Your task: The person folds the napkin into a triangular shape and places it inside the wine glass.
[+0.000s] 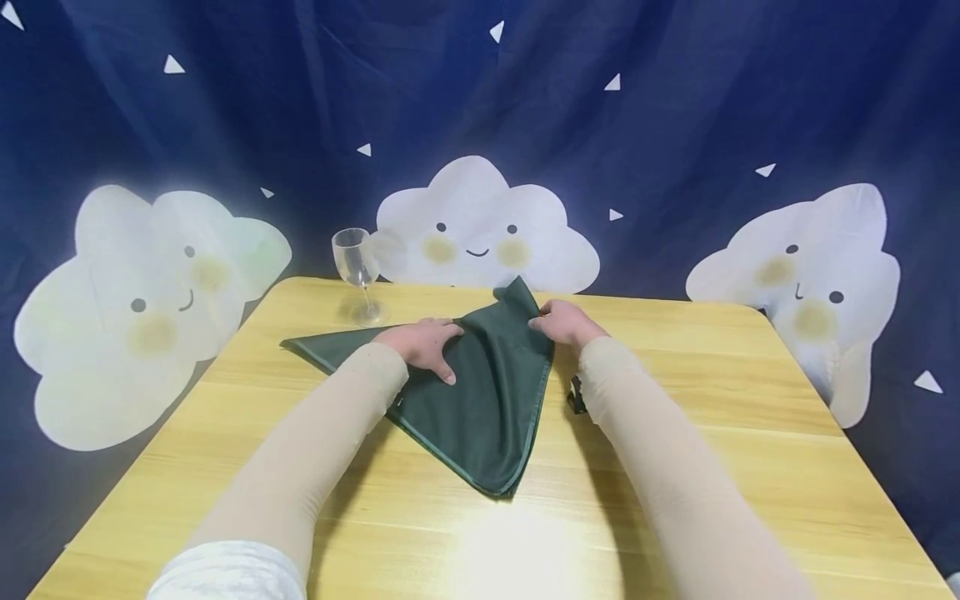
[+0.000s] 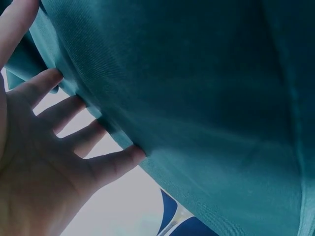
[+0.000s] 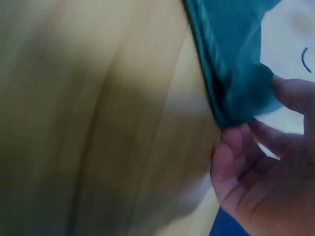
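Note:
A dark green cloth napkin (image 1: pixel 487 392) lies folded on the table, one point reaching left, another toward the near side. Its far part rises in a crumpled peak. My left hand (image 1: pixel 423 343) is over the left part of the cloth, thumb spread apart. In the left wrist view, the straight, spread fingertips (image 2: pixel 133 153) touch the napkin's edge (image 2: pixel 197 123). At the right side, my right hand (image 1: pixel 567 323) pinches the cloth's edge near the peak. The right wrist view shows the thumb on the green fabric (image 3: pixel 241 93) and the other fingers curled at its lower end.
A clear wine glass (image 1: pixel 356 260) stands upright at the back left of the wooden table (image 1: pixel 712 375), behind the napkin's left point. A dark blue curtain (image 1: pixel 637 150) with white clouds hangs beyond the far edge.

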The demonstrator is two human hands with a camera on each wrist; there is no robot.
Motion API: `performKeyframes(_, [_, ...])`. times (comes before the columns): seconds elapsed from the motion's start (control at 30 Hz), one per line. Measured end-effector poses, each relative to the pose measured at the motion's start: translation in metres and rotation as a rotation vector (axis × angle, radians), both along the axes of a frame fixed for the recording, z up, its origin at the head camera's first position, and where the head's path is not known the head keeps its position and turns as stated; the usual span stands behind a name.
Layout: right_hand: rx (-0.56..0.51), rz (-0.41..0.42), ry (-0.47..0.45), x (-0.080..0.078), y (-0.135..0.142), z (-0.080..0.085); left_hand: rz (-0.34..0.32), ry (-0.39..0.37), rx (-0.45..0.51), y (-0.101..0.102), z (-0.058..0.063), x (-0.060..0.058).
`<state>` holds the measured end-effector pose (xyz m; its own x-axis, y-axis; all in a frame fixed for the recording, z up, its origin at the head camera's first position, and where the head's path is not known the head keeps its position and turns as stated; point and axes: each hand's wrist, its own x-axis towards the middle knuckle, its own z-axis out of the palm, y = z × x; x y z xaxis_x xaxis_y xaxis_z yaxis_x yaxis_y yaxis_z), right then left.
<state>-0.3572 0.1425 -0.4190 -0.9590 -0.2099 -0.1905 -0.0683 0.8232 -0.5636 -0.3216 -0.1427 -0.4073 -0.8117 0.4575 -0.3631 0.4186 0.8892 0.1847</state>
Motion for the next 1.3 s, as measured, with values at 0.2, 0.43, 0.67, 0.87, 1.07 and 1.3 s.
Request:
performKeyframes(0.2, [-0.136,-0.099,-0.123,-0.01,-0.011,-0.002,0.001,-0.012,0.005,0.001,0.001,0.001])
performKeyframes(0.43, [-0.725,-0.286,-0.253,-0.013,-0.015,0.001,0.014,-0.013,-0.011,0.001,0.002,0.001])
performKeyframes(0.67, [-1.04,-0.448,-0.029,-0.015,-0.013,0.001,0.022,-0.021,-0.013,0.0,-0.001,0.0])
performKeyframes(0.87, [-0.555,-0.333,0.142,-0.005,0.015,0.008,0.044,-0.027,-0.01,0.0,0.001,0.001])
performKeyframes(1.07, [-0.223,-0.219,0.316,0.003,0.04,0.008,0.051,-0.033,-0.017,-0.001,0.0,0.001])
performKeyframes(1.3, [0.028,-0.134,0.333,0.019,0.063,0.009,0.051,-0.045,-0.012,0.0,-0.001,0.0])
